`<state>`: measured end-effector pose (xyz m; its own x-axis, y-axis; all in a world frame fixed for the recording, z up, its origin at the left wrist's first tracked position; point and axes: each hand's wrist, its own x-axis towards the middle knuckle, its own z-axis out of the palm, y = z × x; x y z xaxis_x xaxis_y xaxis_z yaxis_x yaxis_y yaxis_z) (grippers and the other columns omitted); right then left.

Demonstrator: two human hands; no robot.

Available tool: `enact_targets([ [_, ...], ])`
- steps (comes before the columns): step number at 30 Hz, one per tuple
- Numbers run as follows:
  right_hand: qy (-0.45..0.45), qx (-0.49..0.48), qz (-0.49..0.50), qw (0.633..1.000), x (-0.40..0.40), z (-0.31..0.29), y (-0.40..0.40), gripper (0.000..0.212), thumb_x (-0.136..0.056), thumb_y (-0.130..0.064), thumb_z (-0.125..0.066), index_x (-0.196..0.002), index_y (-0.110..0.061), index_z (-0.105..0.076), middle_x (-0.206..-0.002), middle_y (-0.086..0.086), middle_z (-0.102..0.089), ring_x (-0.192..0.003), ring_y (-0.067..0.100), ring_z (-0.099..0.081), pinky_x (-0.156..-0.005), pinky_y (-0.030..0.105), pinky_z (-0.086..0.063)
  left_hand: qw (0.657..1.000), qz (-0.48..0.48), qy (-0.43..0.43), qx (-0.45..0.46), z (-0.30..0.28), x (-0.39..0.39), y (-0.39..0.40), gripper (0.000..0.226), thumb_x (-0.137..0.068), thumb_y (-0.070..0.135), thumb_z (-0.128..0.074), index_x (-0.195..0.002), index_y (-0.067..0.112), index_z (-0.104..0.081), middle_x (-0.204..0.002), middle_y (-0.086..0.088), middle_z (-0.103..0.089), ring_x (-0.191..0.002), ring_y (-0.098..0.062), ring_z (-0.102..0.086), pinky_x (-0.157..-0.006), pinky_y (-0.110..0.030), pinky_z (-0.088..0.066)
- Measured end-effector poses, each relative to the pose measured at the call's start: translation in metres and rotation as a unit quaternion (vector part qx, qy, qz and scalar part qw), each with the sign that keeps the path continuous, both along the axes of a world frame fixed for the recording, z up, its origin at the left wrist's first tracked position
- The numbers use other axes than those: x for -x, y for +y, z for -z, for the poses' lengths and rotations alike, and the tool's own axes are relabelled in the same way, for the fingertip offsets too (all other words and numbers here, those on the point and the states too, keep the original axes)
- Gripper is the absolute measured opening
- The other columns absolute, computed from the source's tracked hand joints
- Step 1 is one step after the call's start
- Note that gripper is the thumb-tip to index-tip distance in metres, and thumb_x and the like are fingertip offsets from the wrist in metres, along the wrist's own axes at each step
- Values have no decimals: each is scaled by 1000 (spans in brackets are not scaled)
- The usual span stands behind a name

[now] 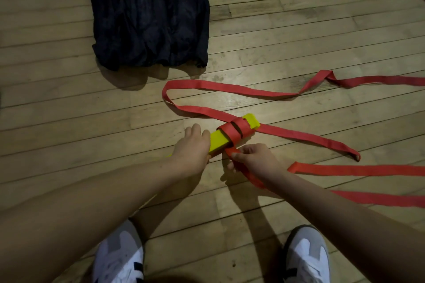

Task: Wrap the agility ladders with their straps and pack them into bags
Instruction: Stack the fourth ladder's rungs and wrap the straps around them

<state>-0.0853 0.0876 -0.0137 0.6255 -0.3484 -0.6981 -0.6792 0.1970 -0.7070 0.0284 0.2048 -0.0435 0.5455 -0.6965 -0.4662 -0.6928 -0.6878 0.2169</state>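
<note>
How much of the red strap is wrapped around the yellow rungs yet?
Partly wrapped: the red strap makes a few turns around the yellow rungs; long lengths trail loose on the floor.

A bundle of yellow ladder rungs (222, 140) lay on the wooden floor, its far end wound with red strap (232, 132). Loose strap trailed rightward in loops. Two dark, crumpled bags (149, 18) lay flat beyond.

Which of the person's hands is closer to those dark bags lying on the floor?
Left. The left hand grips the yellow rungs almost straight below the dark bags. The right hand pinches the red strap, further right and nearer the person.
</note>
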Motion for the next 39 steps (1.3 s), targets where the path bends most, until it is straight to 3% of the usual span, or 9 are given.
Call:
enact_targets([
  [6, -4, 25, -1, 1000, -3, 3, -5, 22, -94, 1, -52, -73, -1, -58, -77, 22, -67, -57, 18, -57, -57, 21, -49, 996, 55, -71, 2, 0, -12, -11, 49, -86, 18, -63, -127, 12, -38, -123, -11, -36, -113, -29, -38, -70, -36, -40],
  [10, -7, 27, 16, 999, -11, 4, -8, 18, -96, -3, -52, -80, 2, -60, -72, 13, -69, -56, 13, -60, -57, 18, -49, 987, 105, -118, -9, -4, -30, -27, 56, -82, 12, -64, -131, 10, -36, -129, -14, -35, -119, -33, -37, -72, -37, -45],
  [13, -15, 17, 27, 999, -15, 2, -11, 16, -96, -8, -54, -85, -1, -64, -75, 10, -72, -60, 11, -62, -58, 19, -47, 980, 116, -161, -7, -4, -44, -33, 45, -88, 7, -53, -130, 9, -37, -127, -15, -37, -117, -33, -39, -72, -37, -44],
  [16, -31, 5, 46, 998, -16, 0, -12, 16, -95, -7, -55, -88, 3, -65, -75, 9, -70, -61, 11, -61, -57, 15, -47, 973, 113, -200, -15, 2, -54, -31, 37, -93, 11, -48, -129, 5, -41, -124, -15, -43, -114, -31, -43, -85, -37, -44],
  [21, -23, 1, 52, 998, -12, 3, -13, 16, -95, -5, -54, -85, 2, -65, -79, 15, -70, -65, 16, -60, -61, 19, -50, 978, 114, -171, 25, 11, -40, -12, 74, -91, 52, -51, -143, 4, -30, -137, -13, -36, -123, -29, -36, -102, -38, -32],
  [26, -10, 3, 46, 999, -8, 4, -7, 16, -94, -3, -55, -91, 9, -64, -78, 16, -69, -62, 17, -60, -59, 18, -51, 977, 123, -170, 19, 11, -22, 1, 67, -98, 40, -35, -150, 3, -15, -145, -17, -30, -128, -32, -34, -108, -41, -28],
  [29, 7, 11, 34, 999, -3, 6, -2, 20, -94, -7, -57, -95, 12, -64, -79, 15, -71, -62, 15, -61, -61, 22, -50, 970, 157, -187, -13, 7, -16, 5, 62, -98, 34, -39, -149, 4, -19, -137, -15, -43, -121, -32, -45, -103, -40, -36],
  [32, 22, 11, 29, 999, 4, 10, 6, 22, -93, -7, -58, -94, 15, -63, -72, 11, -69, -55, 11, -60, -54, 18, -47, 956, 196, -218, -5, -4, -9, 8, 45, -85, 21, -62, -125, 5, -48, -107, -11, -59, -94, -30, -60, -76, -35, -47],
  [39, 19, 19, 16, 1000, 9, 8, 8, 18, -93, -10, -60, -83, 4, -67, -69, 9, -70, -57, 12, -61, -54, 18, -47, 962, 167, -211, -48, -6, -25, -7, 40, -89, 14, -53, -126, 10, -39, -120, -9, -54, -107, -28, -56, -78, -36, -46],
])
